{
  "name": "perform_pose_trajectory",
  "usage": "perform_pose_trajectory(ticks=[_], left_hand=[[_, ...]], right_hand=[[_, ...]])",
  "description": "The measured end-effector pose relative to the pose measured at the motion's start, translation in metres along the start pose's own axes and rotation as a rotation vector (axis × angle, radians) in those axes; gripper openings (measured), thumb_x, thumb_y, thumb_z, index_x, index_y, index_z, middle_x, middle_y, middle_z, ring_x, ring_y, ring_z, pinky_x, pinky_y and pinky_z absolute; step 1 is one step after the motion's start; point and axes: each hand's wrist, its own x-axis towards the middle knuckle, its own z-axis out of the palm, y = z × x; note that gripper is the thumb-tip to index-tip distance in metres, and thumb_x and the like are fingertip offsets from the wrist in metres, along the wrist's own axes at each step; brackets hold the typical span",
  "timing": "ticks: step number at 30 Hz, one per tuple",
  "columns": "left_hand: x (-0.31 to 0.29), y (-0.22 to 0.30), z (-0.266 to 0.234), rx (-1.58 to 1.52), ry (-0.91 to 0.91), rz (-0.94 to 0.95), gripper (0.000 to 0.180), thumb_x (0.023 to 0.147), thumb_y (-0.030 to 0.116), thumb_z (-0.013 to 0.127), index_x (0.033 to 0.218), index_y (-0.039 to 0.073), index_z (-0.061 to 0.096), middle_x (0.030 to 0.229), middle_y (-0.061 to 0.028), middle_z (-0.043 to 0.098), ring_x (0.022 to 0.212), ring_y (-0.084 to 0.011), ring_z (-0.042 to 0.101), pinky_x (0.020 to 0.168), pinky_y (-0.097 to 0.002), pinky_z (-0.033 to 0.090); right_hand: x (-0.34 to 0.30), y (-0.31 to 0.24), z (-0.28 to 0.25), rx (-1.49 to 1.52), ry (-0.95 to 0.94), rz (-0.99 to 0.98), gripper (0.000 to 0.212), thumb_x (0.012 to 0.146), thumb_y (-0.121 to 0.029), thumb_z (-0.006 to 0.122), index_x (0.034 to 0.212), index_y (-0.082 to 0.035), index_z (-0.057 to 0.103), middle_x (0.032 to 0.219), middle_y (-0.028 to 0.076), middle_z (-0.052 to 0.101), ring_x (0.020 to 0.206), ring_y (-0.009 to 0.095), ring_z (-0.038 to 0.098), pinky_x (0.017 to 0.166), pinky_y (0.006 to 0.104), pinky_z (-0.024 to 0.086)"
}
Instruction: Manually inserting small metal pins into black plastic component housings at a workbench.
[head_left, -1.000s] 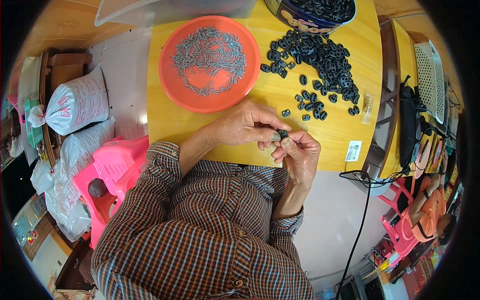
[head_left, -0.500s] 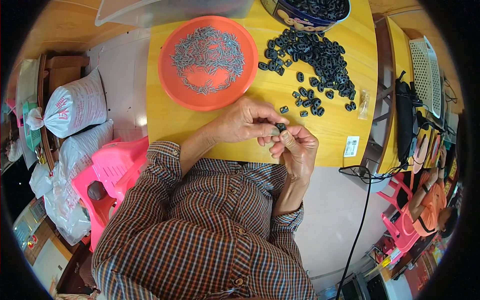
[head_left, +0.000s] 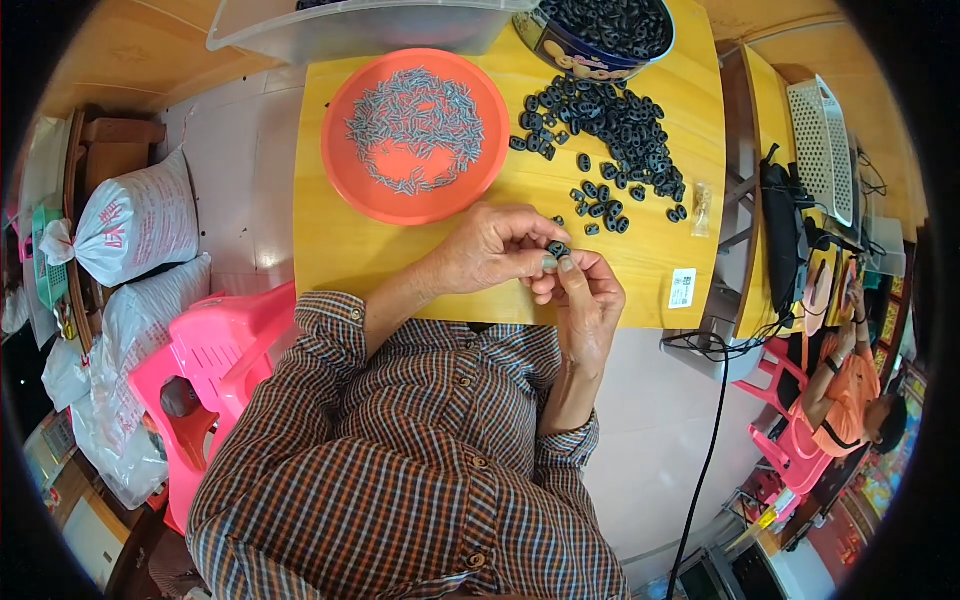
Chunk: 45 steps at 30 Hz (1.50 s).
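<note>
Both hands meet at the table's near edge around one small black cord lock (head_left: pixel 559 248) with holes in its face. My left hand (head_left: pixel 500 248) pinches it between thumb and fingertips from the left. From the right, my right hand (head_left: pixel 588 290) holds it too, thumb against its lower side and fingers curled. Just beyond the hands lie several loose black cord locks (head_left: pixel 604 208), with a bigger heap (head_left: pixel 620 130) farther off. To the left, an orange round tray (head_left: pixel 340 150) bears many small grey metal pieces (head_left: pixel 420 120) that look like springs.
A round tin (head_left: pixel 590 62) full of black pieces stands at the far edge beside a clear plastic bin (head_left: pixel 400 28). A small clear packet (head_left: pixel 702 212) and white label (head_left: pixel 682 288) lie right. Pink chair (head_left: pixel 215 350) at left; black cable (head_left: pixel 712 440) hangs right; another person (head_left: pixel 845 390) sits far right.
The view has shifted slightly, so the table and its contents appear a little farther left. My hands keep hold of the cord lock, which has turned so that its holes show more.
</note>
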Motion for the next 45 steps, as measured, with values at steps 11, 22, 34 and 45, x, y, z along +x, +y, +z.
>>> perform_pose_trajectory(ticks=[11, 22, 34, 45], left_hand=[[-0.002, 0.008, -0.004, -0.065, -0.001, 0.057, 0.029, 0.082, -0.002, 0.064, 0.11, 0.002, 0.061, 0.08, 0.0005, 0.057, 0.07, -0.0053, 0.057, 0.061, -0.0206, 0.05], [-0.004, 0.01, -0.005, -0.236, 0.015, 0.012, 0.028, 0.085, 0.0, 0.061, 0.113, 0.002, 0.059, 0.081, 0.0024, 0.056, 0.071, -0.0032, 0.054, 0.064, -0.019, 0.048], [-0.003, 0.014, -0.008, -0.338, -0.042, -0.003, 0.03, 0.088, 0.002, 0.056, 0.119, 0.0, 0.056, 0.083, -0.0003, 0.062, 0.074, -0.0051, 0.057, 0.066, -0.0207, 0.048], [-0.004, 0.015, -0.004, -0.331, -0.071, -0.041, 0.03, 0.088, 0.004, 0.057, 0.117, -0.001, 0.056, 0.081, 0.0002, 0.061, 0.07, -0.0058, 0.056, 0.065, -0.0209, 0.048]], right_hand=[[-0.004, -0.001, 0.009, -0.074, 0.009, -0.106, 0.014, 0.092, -0.01, 0.053, 0.091, 0.003, 0.055, 0.073, 0.011, 0.063, 0.061, 0.014, 0.059, 0.057, 0.0252, 0.049], [-0.007, -0.005, 0.018, -0.035, 0.042, -0.143, 0.017, 0.093, -0.012, 0.051, 0.09, 0.005, 0.051, 0.077, 0.014, 0.064, 0.062, 0.016, 0.061, 0.058, 0.0263, 0.052], [-0.015, -0.008, 0.027, -0.045, 0.116, -0.165, 0.013, 0.092, -0.011, 0.052, 0.089, 0.001, 0.054, 0.078, 0.012, 0.064, 0.061, 0.014, 0.06, 0.056, 0.0259, 0.05], [-0.02, -0.008, 0.02, -0.083, 0.052, -0.168, 0.014, 0.092, -0.01, 0.052, 0.089, 0.004, 0.053, 0.078, 0.013, 0.065, 0.063, 0.014, 0.061, 0.059, 0.0252, 0.051]])
